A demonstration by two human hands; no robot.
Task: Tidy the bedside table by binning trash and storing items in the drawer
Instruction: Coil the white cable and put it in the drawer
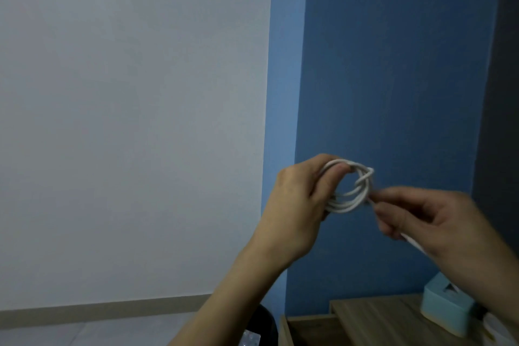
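Cable (346, 205), white, one only, held in the air in front of a blue wall (393, 64), well above the bedside table (379, 314). From my remote seat I count several turns wound into a single ring. The ring's open face is turned towards the camera, so its plane stands roughly upright. One loose tail leaves the ring on its right side and runs down and to the right, showing again below the right hand.

Two hands in view. Left hand (295, 205): fingers curled round the left side of the ring, thumb through its middle, gripping the turns together. Right hand (438, 219): blurred, fingertips (379, 199) pinching the tail just beside the ring, where one turn crosses over the bundle.

Below, I count one table with one drawer (306, 329) pulled open at its left, and one pale teal tissue box (441, 306) on the top. The right forearm covers the box's right part and that end of the table. One dark bin (265, 317) stands left of the drawer, partly behind the left forearm, and a grey-white wall (126, 121) fills the left half
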